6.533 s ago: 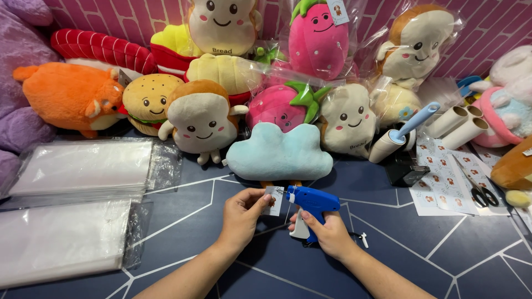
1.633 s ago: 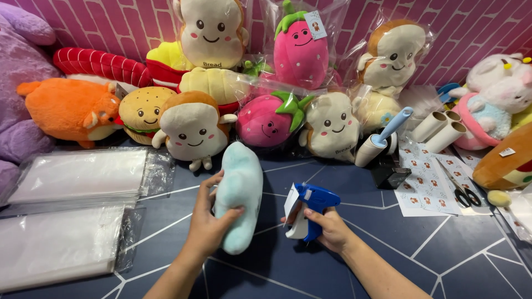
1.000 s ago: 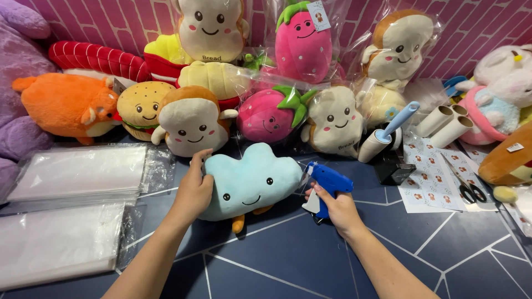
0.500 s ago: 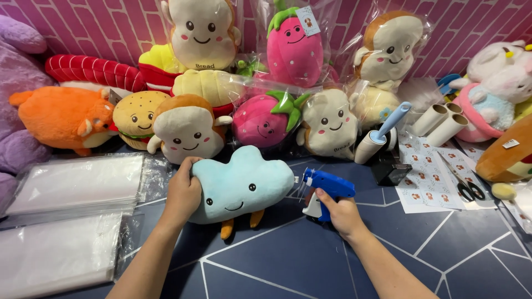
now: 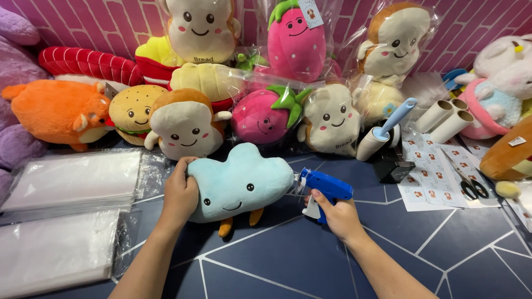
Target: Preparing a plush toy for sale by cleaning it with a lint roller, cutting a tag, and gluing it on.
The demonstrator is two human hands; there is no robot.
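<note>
left hand (image 5: 178, 195) grips the blue cloud plush (image 5: 238, 182) by its side, face now toward the cam; a sec ago it was turned edge-on. right hand (image 5: 338, 213) is closed round the blue tagging gun (image 5: 324, 191), tip right at the cloud's far edge, so the tag spot looks lined up. left of the left hand: clear flat bags (image 5: 69, 180) stacked. beyond the right hand: white sticker sheets (image 5: 438, 177), scissors (image 5: 468, 185), lint roller (image 5: 382, 133). bagged plush at back carry small hang tags.
</note>
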